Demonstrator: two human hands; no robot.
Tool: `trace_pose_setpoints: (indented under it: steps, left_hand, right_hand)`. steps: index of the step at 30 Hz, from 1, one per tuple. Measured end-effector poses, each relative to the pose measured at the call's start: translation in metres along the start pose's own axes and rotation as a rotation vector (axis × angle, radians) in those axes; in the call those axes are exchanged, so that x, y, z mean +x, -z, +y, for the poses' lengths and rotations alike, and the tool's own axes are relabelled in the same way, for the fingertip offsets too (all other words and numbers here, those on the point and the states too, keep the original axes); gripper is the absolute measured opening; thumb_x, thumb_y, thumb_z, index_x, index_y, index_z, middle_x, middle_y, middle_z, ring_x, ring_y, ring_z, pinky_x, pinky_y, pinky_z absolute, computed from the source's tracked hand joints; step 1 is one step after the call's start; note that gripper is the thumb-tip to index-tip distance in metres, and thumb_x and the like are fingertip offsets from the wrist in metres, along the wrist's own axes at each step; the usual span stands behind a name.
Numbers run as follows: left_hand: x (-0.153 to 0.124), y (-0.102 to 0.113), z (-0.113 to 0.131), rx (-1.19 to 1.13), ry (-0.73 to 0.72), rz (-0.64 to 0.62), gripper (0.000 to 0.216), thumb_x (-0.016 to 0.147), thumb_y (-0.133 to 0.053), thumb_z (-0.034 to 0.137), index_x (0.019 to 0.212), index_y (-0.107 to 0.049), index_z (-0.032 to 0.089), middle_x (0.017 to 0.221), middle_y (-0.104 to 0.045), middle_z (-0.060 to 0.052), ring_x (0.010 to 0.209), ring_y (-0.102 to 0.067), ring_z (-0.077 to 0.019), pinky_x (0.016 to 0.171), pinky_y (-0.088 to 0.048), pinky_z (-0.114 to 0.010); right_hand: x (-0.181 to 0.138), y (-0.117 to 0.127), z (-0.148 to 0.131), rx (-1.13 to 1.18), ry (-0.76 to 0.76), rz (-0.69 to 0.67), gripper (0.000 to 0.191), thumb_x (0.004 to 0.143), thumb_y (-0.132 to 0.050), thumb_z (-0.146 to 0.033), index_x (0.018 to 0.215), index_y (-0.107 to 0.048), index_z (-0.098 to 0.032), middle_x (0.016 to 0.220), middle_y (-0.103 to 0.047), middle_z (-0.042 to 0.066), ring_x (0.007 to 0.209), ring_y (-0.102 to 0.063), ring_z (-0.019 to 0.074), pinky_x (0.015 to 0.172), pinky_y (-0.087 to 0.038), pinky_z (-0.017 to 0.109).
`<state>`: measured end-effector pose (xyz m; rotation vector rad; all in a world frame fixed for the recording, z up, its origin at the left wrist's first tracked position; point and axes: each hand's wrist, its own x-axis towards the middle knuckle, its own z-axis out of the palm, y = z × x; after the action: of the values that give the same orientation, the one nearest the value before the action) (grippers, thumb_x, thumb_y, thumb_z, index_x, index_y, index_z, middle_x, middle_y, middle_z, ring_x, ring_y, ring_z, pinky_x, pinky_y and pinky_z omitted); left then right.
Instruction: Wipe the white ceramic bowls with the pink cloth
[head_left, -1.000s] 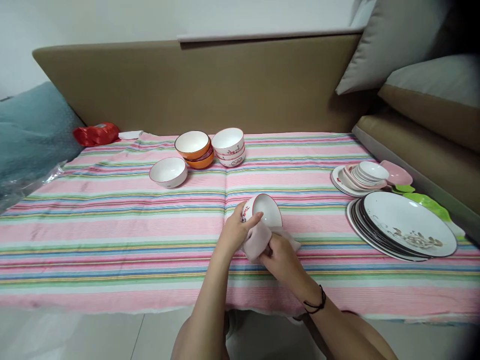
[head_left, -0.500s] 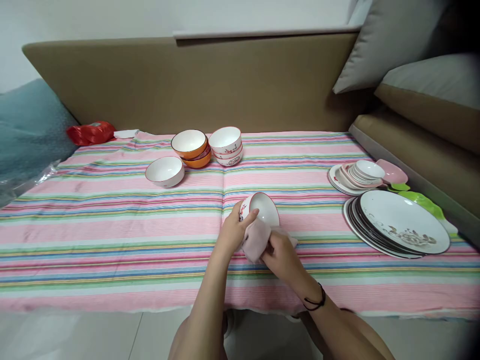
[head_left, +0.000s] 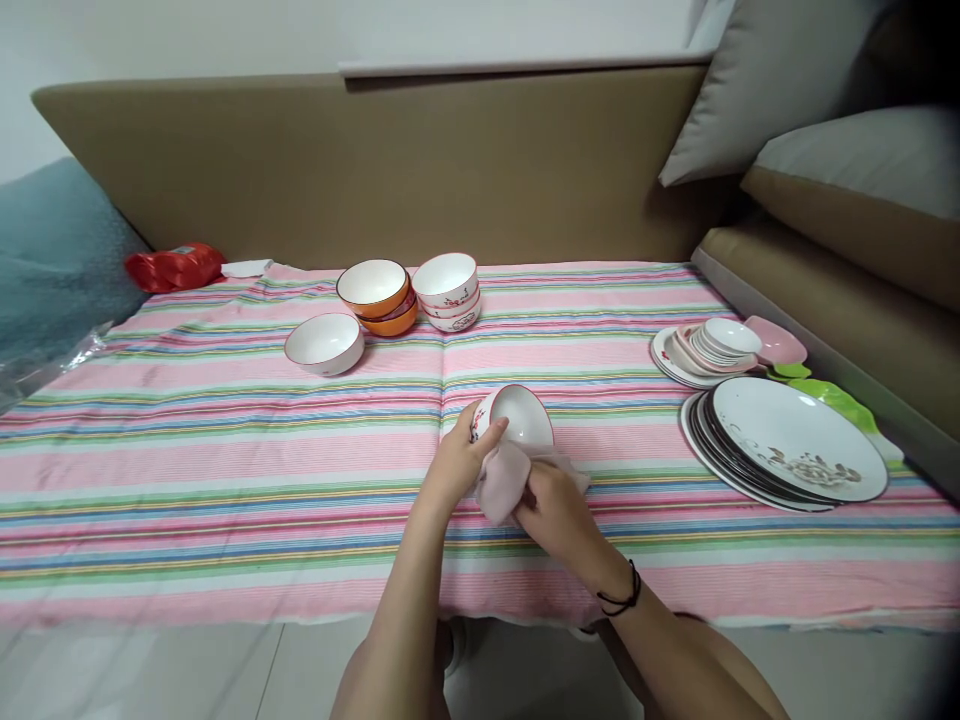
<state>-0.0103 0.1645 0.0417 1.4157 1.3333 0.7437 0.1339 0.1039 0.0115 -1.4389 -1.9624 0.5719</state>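
Observation:
A white bowl (head_left: pixel 526 412) with a red rim and red flowers on its outside is tilted over the striped cloth, its opening turned to the right. My left hand (head_left: pixel 459 455) grips it from the left side, thumb over the rim. In my right hand (head_left: pixel 551 497) is a pale pink cloth (head_left: pixel 501 482), bunched and pressed against the bowl's near side. Part of that cloth shows beyond the right hand's knuckles. The right fingertips are partly hidden by the cloth.
Striped fabric (head_left: pixel 187 450) covers the seat. At the back stand a white bowl (head_left: pixel 324 344), stacked orange bowls (head_left: pixel 375 290) and stacked white bowls (head_left: pixel 448 285). On the right are stacked large plates (head_left: pixel 802 440), small dishes (head_left: pixel 724 345) and a green leaf-shaped dish (head_left: pixel 840 405). A red package (head_left: pixel 176 268) lies far left.
The whole view has shifted slightly, so things appear a little further left. Both hands keep their hold on the bowl and cloth, with little visible movement between them.

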Motion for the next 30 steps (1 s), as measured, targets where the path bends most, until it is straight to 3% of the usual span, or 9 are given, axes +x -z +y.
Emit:
trace_pose_setpoints:
  steps: [3, 5, 9, 12, 14, 18, 21, 26, 30]
  left_hand:
    - [0.002, -0.001, 0.0, 0.001, 0.007, 0.003, 0.06, 0.085, -0.052, 0.056, 0.135, -0.049, 0.023, 0.126, -0.062, -0.008, 0.115, -0.057, -0.0265, 0.097, -0.043, -0.035]
    - [0.003, -0.001, -0.001, 0.018, -0.01, 0.0, 0.058, 0.086, -0.051, 0.055, 0.134, -0.05, 0.023, 0.125, -0.063, -0.008, 0.114, -0.058, -0.0258, 0.097, -0.043, -0.035]
    - [0.003, -0.002, -0.002, 0.044, -0.034, 0.001, 0.056, 0.086, -0.052, 0.052, 0.133, -0.051, 0.023, 0.125, -0.062, -0.007, 0.112, -0.058, -0.0253, 0.097, -0.042, -0.035]
    - [0.002, -0.001, -0.001, 0.045, -0.021, 0.006, 0.055, 0.086, -0.051, 0.054, 0.133, -0.05, 0.024, 0.127, -0.061, -0.007, 0.113, -0.057, -0.0254, 0.096, -0.042, -0.035]
    - [0.001, -0.001, 0.0, 0.043, 0.015, 0.025, 0.058, 0.085, -0.052, 0.056, 0.133, -0.049, 0.024, 0.122, -0.062, -0.008, 0.109, -0.058, -0.0253, 0.091, -0.043, -0.034]
    - [0.0, 0.0, -0.001, 0.054, 0.099, 0.081, 0.055, 0.081, -0.051, 0.065, 0.111, -0.054, 0.019, 0.089, -0.061, -0.004, 0.08, -0.059, -0.0204, 0.071, -0.043, -0.03]
    - [0.001, 0.0, -0.001, 0.086, 0.042, 0.103, 0.044, 0.082, -0.05, 0.063, 0.091, -0.052, 0.02, 0.076, -0.053, 0.001, 0.072, -0.053, -0.0168, 0.066, -0.04, -0.028]
    - [0.001, -0.001, 0.0, 0.086, 0.028, 0.1, 0.04, 0.082, -0.052, 0.059, 0.089, -0.052, 0.02, 0.073, -0.049, 0.002, 0.069, -0.05, -0.0161, 0.064, -0.038, -0.027]
    - [0.0, -0.001, 0.002, 0.09, 0.046, 0.096, 0.039, 0.083, -0.05, 0.06, 0.089, -0.051, 0.021, 0.07, -0.047, 0.003, 0.068, -0.05, -0.0162, 0.065, -0.037, -0.028]
  right_hand:
    - [0.001, 0.001, -0.003, 0.022, -0.046, -0.013, 0.012, 0.072, -0.054, -0.008, 0.07, -0.062, -0.017, 0.066, -0.065, 0.003, 0.059, -0.057, 0.017, 0.057, -0.045, 0.029]
    - [0.002, 0.002, 0.001, -0.025, 0.002, -0.002, 0.019, 0.073, -0.056, -0.009, 0.086, -0.067, -0.017, 0.082, -0.071, 0.007, 0.079, -0.063, 0.0231, 0.075, -0.05, 0.037]
    - [0.002, 0.0, 0.012, -0.163, 0.096, 0.07, 0.043, 0.072, -0.059, -0.01, 0.115, -0.063, -0.015, 0.118, -0.066, 0.015, 0.118, -0.053, 0.0331, 0.107, -0.034, 0.052]
    - [-0.001, -0.003, 0.009, -0.133, 0.083, 0.062, 0.036, 0.073, -0.055, -0.008, 0.108, -0.065, -0.013, 0.107, -0.068, 0.016, 0.108, -0.058, 0.0324, 0.1, -0.04, 0.051]
    - [-0.002, -0.004, 0.002, -0.035, 0.041, 0.033, 0.024, 0.074, -0.052, -0.006, 0.092, -0.065, -0.015, 0.088, -0.07, 0.012, 0.087, -0.063, 0.0272, 0.083, -0.049, 0.042]
    - [-0.002, -0.001, -0.008, 0.153, -0.023, 0.01, 0.015, 0.075, -0.05, -0.006, 0.073, -0.057, -0.018, 0.069, -0.065, 0.003, 0.06, -0.058, 0.0174, 0.058, -0.044, 0.028]
    - [0.001, 0.002, -0.002, 0.124, 0.007, -0.019, 0.017, 0.075, -0.051, -0.007, 0.081, -0.062, -0.018, 0.079, -0.069, 0.005, 0.071, -0.062, 0.0195, 0.065, -0.047, 0.03]
    - [0.004, 0.001, 0.021, -0.082, 0.145, 0.058, 0.042, 0.069, -0.06, -0.011, 0.111, -0.064, -0.016, 0.112, -0.068, 0.013, 0.113, -0.056, 0.032, 0.102, -0.041, 0.048]
    - [0.001, -0.004, 0.014, -0.05, 0.1, 0.033, 0.039, 0.067, -0.057, -0.008, 0.104, -0.065, -0.015, 0.104, -0.069, 0.012, 0.103, -0.061, 0.0301, 0.097, -0.045, 0.047]
